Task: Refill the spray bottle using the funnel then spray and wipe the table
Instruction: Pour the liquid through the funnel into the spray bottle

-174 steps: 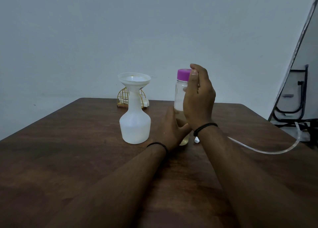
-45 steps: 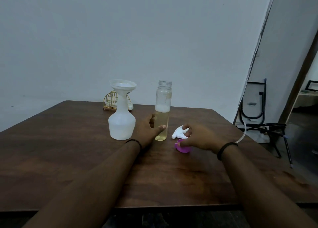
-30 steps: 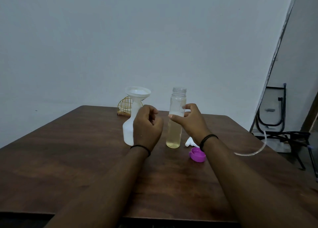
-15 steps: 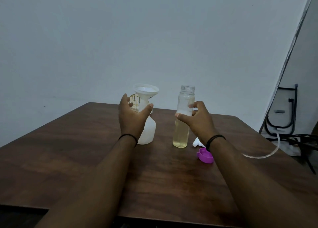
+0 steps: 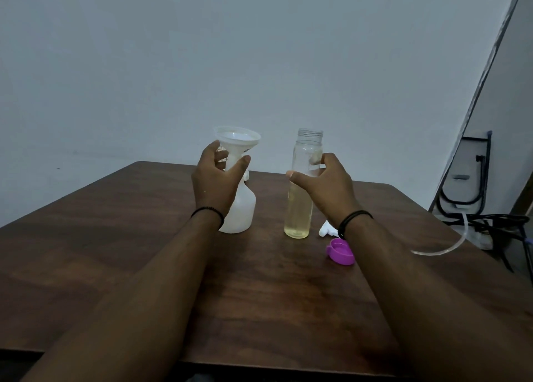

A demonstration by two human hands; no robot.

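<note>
The white spray bottle (image 5: 242, 213) stands uncapped on the brown table (image 5: 115, 252) with a white funnel (image 5: 238, 136) seated in its neck. My left hand (image 5: 215, 179) grips that neck just under the funnel, thumb on the right and fingers on the left. To its right stands a clear bottle (image 5: 298, 217), open at the top and roughly two-thirds full of yellowish liquid. My right hand (image 5: 326, 185) wraps around its middle. The purple cap (image 5: 341, 252) lies on the table beside my right wrist. The white spray head (image 5: 326, 231) lies behind it, its clear tube (image 5: 441, 249) trailing right.
A plain wall rises behind the table's far edge. Off the table's right side, a black folded frame (image 5: 473, 179) and cables (image 5: 490, 223) sit on the floor. The table's near edge runs under my forearms.
Both hands have closed in: the left has settled around the spray bottle's neck, and the right has wrapped more fully around the clear bottle. Before that, the right hand laid the purple cap on the table.
</note>
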